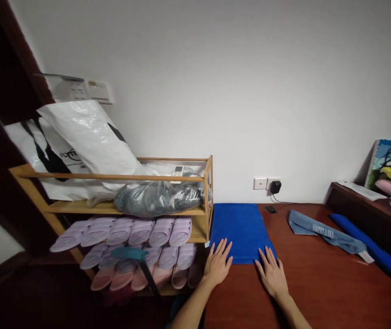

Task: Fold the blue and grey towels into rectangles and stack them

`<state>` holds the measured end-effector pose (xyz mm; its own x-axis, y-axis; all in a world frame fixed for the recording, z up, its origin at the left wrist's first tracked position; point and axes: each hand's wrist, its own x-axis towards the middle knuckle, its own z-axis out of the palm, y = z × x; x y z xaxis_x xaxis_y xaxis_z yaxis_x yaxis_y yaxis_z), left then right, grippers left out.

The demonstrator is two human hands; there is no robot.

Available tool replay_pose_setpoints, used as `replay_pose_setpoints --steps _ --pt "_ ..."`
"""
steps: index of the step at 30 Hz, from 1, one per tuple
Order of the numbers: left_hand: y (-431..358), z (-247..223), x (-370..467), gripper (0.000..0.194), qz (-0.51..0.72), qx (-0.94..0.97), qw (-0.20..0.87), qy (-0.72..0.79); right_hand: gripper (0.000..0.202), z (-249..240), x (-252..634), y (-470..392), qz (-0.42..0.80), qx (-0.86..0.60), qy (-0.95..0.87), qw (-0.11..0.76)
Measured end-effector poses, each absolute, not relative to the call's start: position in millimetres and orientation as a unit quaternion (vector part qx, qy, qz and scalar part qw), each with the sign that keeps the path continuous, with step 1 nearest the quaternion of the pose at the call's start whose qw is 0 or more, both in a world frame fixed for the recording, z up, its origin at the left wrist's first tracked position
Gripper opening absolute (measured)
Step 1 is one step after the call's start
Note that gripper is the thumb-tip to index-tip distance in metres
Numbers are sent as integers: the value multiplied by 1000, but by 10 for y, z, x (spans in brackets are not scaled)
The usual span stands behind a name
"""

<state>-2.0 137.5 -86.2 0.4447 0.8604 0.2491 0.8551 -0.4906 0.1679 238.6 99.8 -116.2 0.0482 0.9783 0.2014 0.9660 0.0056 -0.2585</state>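
Observation:
A bright blue folded cloth (241, 230) lies flat on the reddish-brown table, close to the wooden rack. My left hand (217, 262) rests on its near left corner, fingers spread. On the near right corner lies my right hand (272, 273), its fingers stretched out and slightly apart. Neither hand grips anything. To the right of the cloth is a grey-blue headband (325, 233) with "HAPPY LIFE" on it and a white tag at its end. Beyond the headband is another blue cloth (370, 246), long and narrow, along the raised ledge.
The wooden rack (123, 176) on the left holds several lilac and pink slippers, white bags (88, 137) and a plastic-wrapped grey bundle (161, 198). A black plug (275, 186) sits in the wall socket. The brown table (318, 292) has a raised ledge (356, 201) at right.

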Motion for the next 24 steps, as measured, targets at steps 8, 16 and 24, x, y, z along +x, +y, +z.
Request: replay_pose_setpoints --steps 8,16,24 --pt "1437 -915 -18 50 160 846 7 508 58 -1204 3194 999 35 -707 -679 193" --pt "1433 -919 -50 50 203 831 -26 516 66 -1303 4103 1518 47 -802 -566 186" --pt "1477 -956 -69 50 198 833 -31 516 78 -1321 3932 1892 29 -809 -563 166"
